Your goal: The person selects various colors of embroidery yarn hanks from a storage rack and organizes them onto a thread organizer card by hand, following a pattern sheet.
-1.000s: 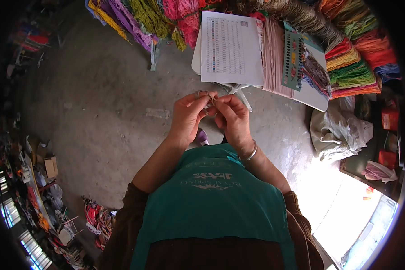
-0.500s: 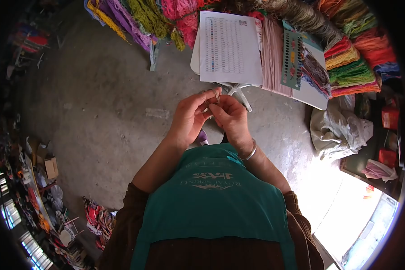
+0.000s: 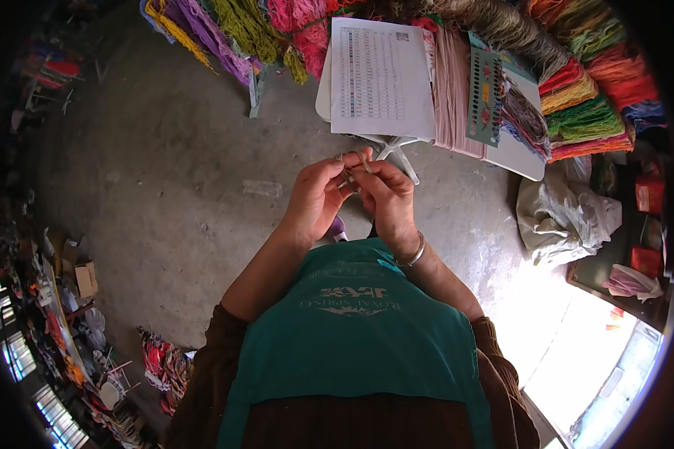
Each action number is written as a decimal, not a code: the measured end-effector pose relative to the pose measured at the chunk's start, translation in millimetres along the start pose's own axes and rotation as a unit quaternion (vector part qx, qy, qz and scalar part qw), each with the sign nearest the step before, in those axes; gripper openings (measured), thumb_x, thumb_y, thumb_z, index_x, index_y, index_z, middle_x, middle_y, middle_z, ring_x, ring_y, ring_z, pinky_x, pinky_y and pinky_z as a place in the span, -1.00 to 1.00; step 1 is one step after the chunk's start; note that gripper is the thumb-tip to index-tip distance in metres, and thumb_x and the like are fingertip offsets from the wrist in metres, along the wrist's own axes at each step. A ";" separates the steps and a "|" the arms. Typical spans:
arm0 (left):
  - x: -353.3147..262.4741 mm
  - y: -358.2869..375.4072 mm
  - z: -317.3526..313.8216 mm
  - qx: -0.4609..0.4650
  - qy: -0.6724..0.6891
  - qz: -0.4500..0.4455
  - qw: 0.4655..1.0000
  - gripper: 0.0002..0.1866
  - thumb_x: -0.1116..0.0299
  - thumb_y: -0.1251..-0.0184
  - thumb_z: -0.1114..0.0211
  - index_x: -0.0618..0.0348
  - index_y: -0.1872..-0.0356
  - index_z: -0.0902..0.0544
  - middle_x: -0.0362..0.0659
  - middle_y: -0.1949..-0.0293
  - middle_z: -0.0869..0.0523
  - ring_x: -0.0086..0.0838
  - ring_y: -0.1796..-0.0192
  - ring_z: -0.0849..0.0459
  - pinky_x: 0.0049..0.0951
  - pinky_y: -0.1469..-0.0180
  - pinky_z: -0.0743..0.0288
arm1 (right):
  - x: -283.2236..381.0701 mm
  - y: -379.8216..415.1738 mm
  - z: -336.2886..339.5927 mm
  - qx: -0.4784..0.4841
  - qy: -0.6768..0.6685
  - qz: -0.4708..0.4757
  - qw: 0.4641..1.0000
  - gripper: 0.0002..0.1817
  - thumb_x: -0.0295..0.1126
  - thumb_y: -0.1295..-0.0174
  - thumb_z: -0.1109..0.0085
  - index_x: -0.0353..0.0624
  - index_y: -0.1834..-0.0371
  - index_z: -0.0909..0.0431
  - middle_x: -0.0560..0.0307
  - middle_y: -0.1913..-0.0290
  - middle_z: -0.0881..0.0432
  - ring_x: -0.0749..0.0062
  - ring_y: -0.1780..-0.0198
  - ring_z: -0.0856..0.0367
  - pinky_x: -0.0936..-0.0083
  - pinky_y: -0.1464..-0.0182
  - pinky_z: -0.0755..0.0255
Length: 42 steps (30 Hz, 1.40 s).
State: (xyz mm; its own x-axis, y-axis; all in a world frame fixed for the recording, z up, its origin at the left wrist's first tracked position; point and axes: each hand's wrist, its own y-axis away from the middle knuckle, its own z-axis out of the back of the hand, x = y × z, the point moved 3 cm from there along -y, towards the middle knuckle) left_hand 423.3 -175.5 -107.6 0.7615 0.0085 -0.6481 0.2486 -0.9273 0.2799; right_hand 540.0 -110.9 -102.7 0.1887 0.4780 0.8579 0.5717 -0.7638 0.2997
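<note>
In front of the teal apron [image 3: 359,329], my two hands meet at the fingertips. A thin pale thread [image 3: 365,162] is looped between them and around the fingers. My left hand [image 3: 316,196] has its fingers curled and closed on one side of the loop. On the other side, my right hand [image 3: 391,200] pinches the thread between thumb and forefinger. The thread's ends are too small to make out. Just beyond the fingers is a small white table [image 3: 523,153], holding a printed chart [image 3: 382,78], a pale pink skein of yarn [image 3: 455,90] and a thread colour card [image 3: 485,97].
Hanks of coloured yarn [image 3: 584,116] are piled along the back and right. The table's metal leg [image 3: 401,163] stands close beyond my hands. A white plastic bag [image 3: 562,217] lies at the right. More bundles of yarn [image 3: 165,367] lie on the concrete floor [image 3: 172,172] at the left.
My right hand has shifted slightly, its fingers bending differently around the thread. The loop stands out more at the fingertips. My left hand has barely moved.
</note>
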 end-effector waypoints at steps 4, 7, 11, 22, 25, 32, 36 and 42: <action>4.0 -2.2 6.5 0.026 0.007 -0.011 1.000 -0.60 0.29 -0.46 -0.04 0.37 -0.10 -0.62 0.04 -0.22 -0.61 -0.33 -0.20 -0.57 -0.25 -0.31 -0.39 | -8.4 -3.1 12.5 -0.023 -0.048 0.014 0.998 -0.92 -0.48 -0.32 -0.16 -0.15 0.23 -0.65 0.30 0.35 -0.66 0.77 0.54 -0.30 0.75 0.54 -0.13; 3.6 -2.6 7.3 0.020 0.015 -0.017 1.000 -0.60 0.28 -0.46 -0.04 0.38 -0.12 -0.61 0.04 -0.23 -0.60 -0.34 -0.19 -0.58 -0.27 -0.32 -0.38 | -2.6 -5.3 14.0 -0.044 -0.197 -0.024 0.979 -0.94 -0.48 -0.33 -0.14 -0.15 0.21 -0.59 0.28 0.36 -0.64 0.73 0.57 -0.29 0.73 0.58 -0.10; 0.0 -0.5 -4.4 0.007 0.056 -0.003 0.998 -0.56 0.24 -0.50 -0.02 0.39 -0.18 -0.56 0.03 -0.27 -0.56 -0.34 -0.20 -0.57 -0.29 -0.34 -0.36 | -9.7 -9.2 21.8 0.033 -0.257 -0.094 0.961 -0.92 -0.43 -0.36 -0.17 -0.18 0.17 -0.57 0.27 0.38 -0.60 0.74 0.59 -0.27 0.73 0.61 -0.04; 5.3 -3.2 -10.7 0.045 -0.026 -0.002 0.999 -0.56 0.26 -0.51 0.05 0.35 -0.20 -0.57 0.03 -0.30 -0.54 -0.33 -0.22 -0.56 -0.30 -0.30 -0.39 | -3.3 -0.3 11.7 0.015 -0.033 -0.053 0.998 -0.89 -0.46 -0.34 -0.18 -0.18 0.15 -0.66 0.44 0.50 -0.48 0.83 0.58 -0.21 0.73 0.58 -0.04; 7.0 -4.6 -8.2 0.051 -0.019 -0.004 0.999 -0.56 0.26 -0.50 0.04 0.35 -0.19 -0.58 0.04 -0.29 -0.54 -0.33 -0.21 -0.57 -0.30 -0.29 -0.40 | -3.0 0.0 13.0 0.032 -0.056 -0.034 0.997 -0.88 -0.42 -0.36 -0.18 -0.17 0.14 -0.67 0.46 0.53 -0.46 0.83 0.59 -0.20 0.74 0.56 -0.03; 4.4 -4.3 -15.5 0.030 -0.032 0.002 0.999 -0.57 0.31 -0.49 0.05 0.38 -0.18 -0.57 0.06 -0.29 -0.54 -0.34 -0.21 -0.58 -0.30 -0.31 -0.40 | 2.6 1.5 5.8 0.016 -0.023 -0.020 0.999 -0.95 -0.48 -0.34 -0.20 -0.21 0.22 -0.62 0.40 0.50 -0.50 0.81 0.61 -0.25 0.76 0.59 -0.07; 7.0 -3.8 -15.1 0.033 -0.052 -0.010 0.998 -0.57 0.33 -0.49 0.05 0.39 -0.18 -0.57 0.06 -0.28 -0.55 -0.35 -0.20 -0.59 -0.31 -0.32 -0.40 | -3.2 1.9 11.4 0.005 -0.025 -0.040 0.999 -0.93 -0.45 -0.34 -0.20 -0.16 0.20 -0.66 0.48 0.53 -0.44 0.85 0.58 -0.19 0.75 0.57 -0.02; 8.5 -3.8 -12.8 0.047 -0.043 -0.025 0.998 -0.57 0.33 -0.49 0.06 0.40 -0.18 -0.57 0.07 -0.27 -0.55 -0.34 -0.20 -0.59 -0.32 -0.31 -0.41 | -3.0 2.6 14.2 0.013 -0.082 -0.038 0.996 -0.94 -0.49 -0.32 -0.19 -0.14 0.25 -0.65 0.47 0.54 -0.44 0.84 0.60 -0.18 0.75 0.59 -0.02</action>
State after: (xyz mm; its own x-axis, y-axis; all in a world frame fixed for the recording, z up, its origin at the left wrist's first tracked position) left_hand 436.4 -167.1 -105.1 0.6946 0.0280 -0.7189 0.2252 -0.9575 0.1803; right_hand 552.2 -108.1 -110.4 0.2716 0.6001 0.7524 0.6096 -0.7123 0.3480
